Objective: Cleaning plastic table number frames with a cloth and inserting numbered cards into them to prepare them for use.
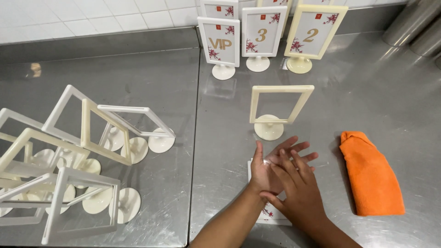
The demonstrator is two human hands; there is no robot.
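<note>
My left hand (268,167) lies palm up over a white printed card (271,213) with a red flower pattern that rests flat on the steel counter. My right hand (298,190) lies across it, fingers spread, pressing on the left palm; whether a clear sheet sits between them I cannot tell. Just beyond my fingers stands an empty cream sign holder (275,108) on a round foot, upright, apart from both hands.
Several filled sign holders (259,39) stand at the back by the tiled wall. A pile of empty white frames (73,156) covers the left counter. A folded orange cloth (372,177) lies to the right. Steel canisters (415,23) stand at the far right corner.
</note>
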